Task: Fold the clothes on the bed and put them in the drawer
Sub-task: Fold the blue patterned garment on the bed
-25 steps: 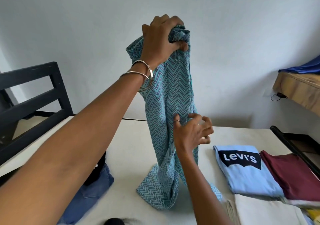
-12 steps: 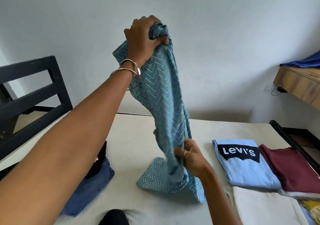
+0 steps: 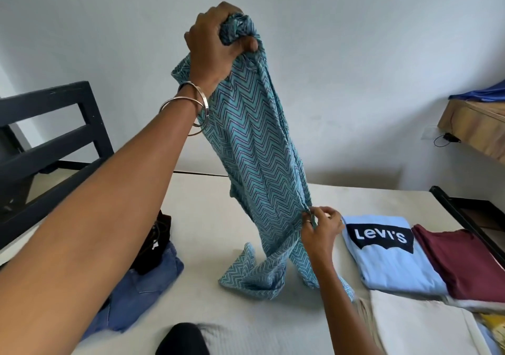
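Teal zigzag-patterned garment (image 3: 254, 147) hangs upright over the cream bed (image 3: 199, 218) in the head view, its lower end crumpled on the mattress. Left hand (image 3: 218, 45), two bangles (image 3: 191, 108) at the wrist, holds the bunched top high with fingers curled tight around the cloth. Right hand (image 3: 321, 229) pinches the garment's right edge low down, thumb and fingertips together on the seam. Folded light-blue Levi's shirt (image 3: 388, 253) lies just right of it, touching a maroon folded shirt (image 3: 461, 261); cream folded cloth (image 3: 420, 327) nearer. Blue jeans (image 3: 142, 289) with a dark item (image 3: 153, 242) on top lie left. Black bed frame (image 3: 54, 136) stands far left.
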A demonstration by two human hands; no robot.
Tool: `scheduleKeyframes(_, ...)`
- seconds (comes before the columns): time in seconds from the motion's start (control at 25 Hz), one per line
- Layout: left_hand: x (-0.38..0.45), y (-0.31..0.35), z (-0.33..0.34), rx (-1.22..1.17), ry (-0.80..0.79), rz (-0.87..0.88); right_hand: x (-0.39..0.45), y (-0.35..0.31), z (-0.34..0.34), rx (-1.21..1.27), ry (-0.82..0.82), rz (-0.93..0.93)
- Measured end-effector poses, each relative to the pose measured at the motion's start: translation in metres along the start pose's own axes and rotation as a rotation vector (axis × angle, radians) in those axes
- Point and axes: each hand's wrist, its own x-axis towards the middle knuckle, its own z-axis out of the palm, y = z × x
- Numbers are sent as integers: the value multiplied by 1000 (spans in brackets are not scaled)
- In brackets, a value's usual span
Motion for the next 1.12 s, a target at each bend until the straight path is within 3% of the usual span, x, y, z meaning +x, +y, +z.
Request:
scheduleKeyframes(0.24,5,-5,-4,-23,-27,30,31,11,0,239,-335,23)
scheduleKeyframes(0.36,2,-21,-13,15,-36,-19,43,5,-14,436,-175,112)
scheduleKeyframes(0.52,-20,-52,-10,40,-28,-144,92,-35,-70,130,292,68)
scheduleKeyframes(0.6,-31,-60,-9,-9,24,-204,117,-57,-99,125,360,-24)
scheduleKeyframes(0.68,-39,-72,-15,-26,60,-273,128,-63,-127,281,65,-174)
scheduleKeyframes(0.8,-59,-104,-28,73,18,-378,105,-60,-149,615,-529,0)
scheduleKeyframes(0.88,-81,-129,-28,167,-105,-477,102,-52,-141,499,-662,43)
scheduleKeyframes(0.92,-93,-141,-26,187,-180,-549,105,-44,-131,364,-648,6)
scheduleKeyframes(1.04,-132,-178,-21,142,-328,-762,117,-17,-93,-132,-544,-144)
scheduleKeyframes(1.12,-157,-203,-23,117,-318,-845,115,-2,-70,-314,-361,-167)
